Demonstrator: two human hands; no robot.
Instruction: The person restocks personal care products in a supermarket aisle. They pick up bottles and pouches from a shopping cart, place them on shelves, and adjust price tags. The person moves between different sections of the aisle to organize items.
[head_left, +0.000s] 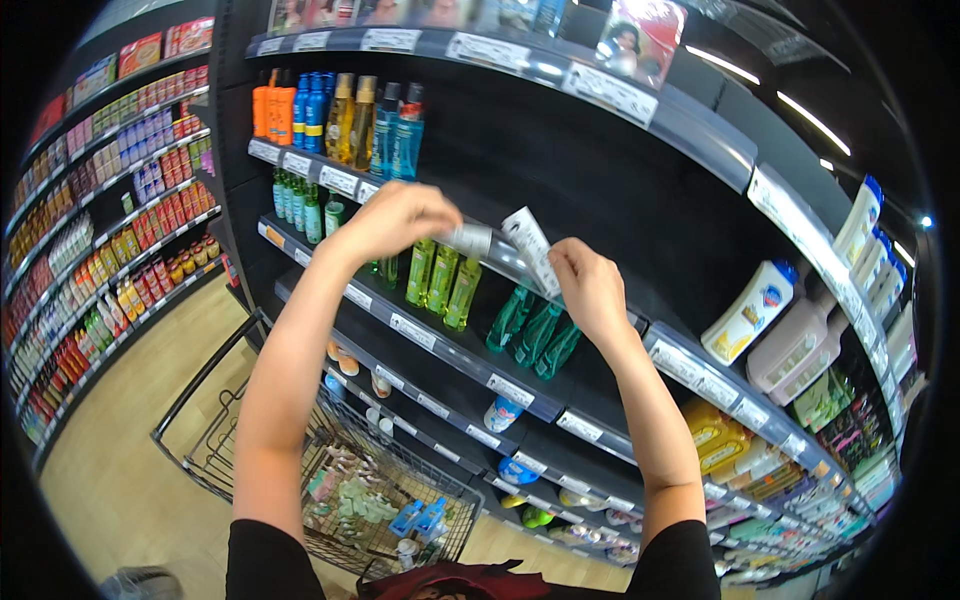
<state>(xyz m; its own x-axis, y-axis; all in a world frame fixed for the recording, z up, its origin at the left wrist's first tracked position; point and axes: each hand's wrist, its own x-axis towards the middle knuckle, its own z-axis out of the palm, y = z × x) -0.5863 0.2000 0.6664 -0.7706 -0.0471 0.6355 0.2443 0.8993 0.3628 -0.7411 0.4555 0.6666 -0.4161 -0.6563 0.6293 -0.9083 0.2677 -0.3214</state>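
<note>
My right hand (589, 289) pinches the lower end of a white paper price label strip (532, 247), which is tilted in front of a shelf edge. To its left, my left hand (412, 217) is blurred, with its fingers bent at the same shelf's rail. A pale label (469, 238) lies close to its fingertips; whether the fingers touch it is not clear. Below the hands stand yellow-green bottles (442, 285) and dark green bottles (536, 330). On the shelf above at the left are orange bottles (274, 112), blue spray bottles (309, 112) and amber bottles (352, 124).
A wire shopping cart (480, 499) holding several packs and blue bottles stands below, against the lower shelves. White lotion bottles (750, 311) are on the right shelf. A stocked shelf unit (112, 240) runs along the far left, across the pale floor (150, 360). A shelf edge (487, 52) juts out overhead.
</note>
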